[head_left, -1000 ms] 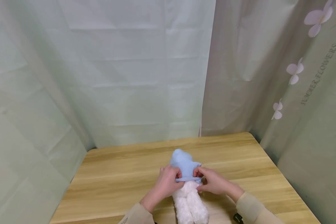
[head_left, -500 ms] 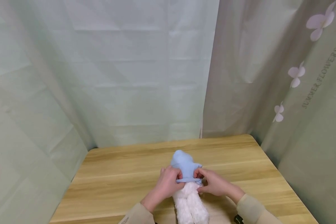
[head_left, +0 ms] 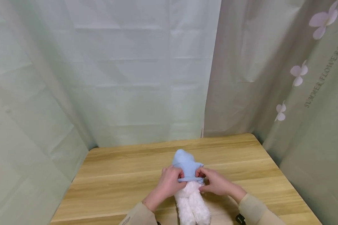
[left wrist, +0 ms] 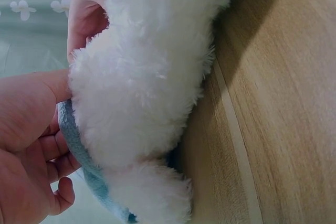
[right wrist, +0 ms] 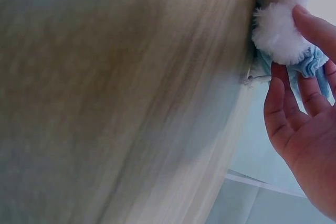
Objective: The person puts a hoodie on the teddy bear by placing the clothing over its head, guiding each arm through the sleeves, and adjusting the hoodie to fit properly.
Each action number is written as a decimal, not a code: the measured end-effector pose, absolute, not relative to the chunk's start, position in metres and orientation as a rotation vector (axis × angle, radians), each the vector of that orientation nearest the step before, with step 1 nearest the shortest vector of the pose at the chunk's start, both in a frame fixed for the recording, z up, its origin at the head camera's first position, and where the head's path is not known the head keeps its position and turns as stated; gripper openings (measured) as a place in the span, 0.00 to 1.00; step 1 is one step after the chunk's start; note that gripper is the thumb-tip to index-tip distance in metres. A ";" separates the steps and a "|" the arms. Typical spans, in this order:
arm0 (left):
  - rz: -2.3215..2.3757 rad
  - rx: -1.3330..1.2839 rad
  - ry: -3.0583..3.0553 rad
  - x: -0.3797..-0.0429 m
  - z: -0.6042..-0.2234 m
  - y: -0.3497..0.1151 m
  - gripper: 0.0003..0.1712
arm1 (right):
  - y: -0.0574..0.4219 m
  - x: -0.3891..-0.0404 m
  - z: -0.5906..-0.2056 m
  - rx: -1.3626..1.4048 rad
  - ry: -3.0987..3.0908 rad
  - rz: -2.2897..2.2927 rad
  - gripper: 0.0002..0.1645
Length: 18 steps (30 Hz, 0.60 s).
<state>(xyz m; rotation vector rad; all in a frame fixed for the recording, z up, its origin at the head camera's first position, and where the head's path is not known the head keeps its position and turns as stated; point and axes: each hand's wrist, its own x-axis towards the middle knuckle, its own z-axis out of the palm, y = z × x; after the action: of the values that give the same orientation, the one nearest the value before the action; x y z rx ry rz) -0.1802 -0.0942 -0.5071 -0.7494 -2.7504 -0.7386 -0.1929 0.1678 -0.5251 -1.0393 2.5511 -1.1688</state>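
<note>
Two hands on one item. The left hand (head_left: 170,182) and right hand (head_left: 215,184) are at the near hem of a blue garment (head_left: 188,170), worn by a white plush toy (head_left: 192,204). Toy lies lengthwise on the wooden table (head_left: 115,175), right of middle, legs toward the near edge, head end far and covered in blue.

Left: fingers curled behind the cloth, thumb at the hem edge and against the fur, so the hem is pinched. Right: fingers curled under bunched cloth, thumb tip on white fur, hem between them; how firm that grip is, can't tell.

Risks, as judged from here:
- Skew. Right side of the hem looks crumpled, left side smoother; an uneven tug would likely twist the garment.
- Trapped fur. Both thumbs touch pile at the hem, so a tighter pinch could catch fur along with cloth.
- Sliding. Toy looks soft and light, table looks smooth; pulling hard on the hem could drag the whole toy along.
- Slip. Right thumb bears on fur, so cloth could escape on that side.

Toy's underside is hidden; can't tell whether cloth is caught beneath it.
</note>
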 end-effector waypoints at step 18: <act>-0.775 -0.752 -2.780 -0.182 -0.506 -0.093 0.18 | 0.169 -0.192 -0.524 -0.995 2.528 -1.201 0.15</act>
<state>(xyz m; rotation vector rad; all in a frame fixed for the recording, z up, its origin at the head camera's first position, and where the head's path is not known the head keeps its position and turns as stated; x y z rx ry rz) -0.1815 -0.0930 -0.5061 -0.7523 -2.7800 -0.7746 -0.1922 0.1689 -0.5245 -0.9946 2.5277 -1.2015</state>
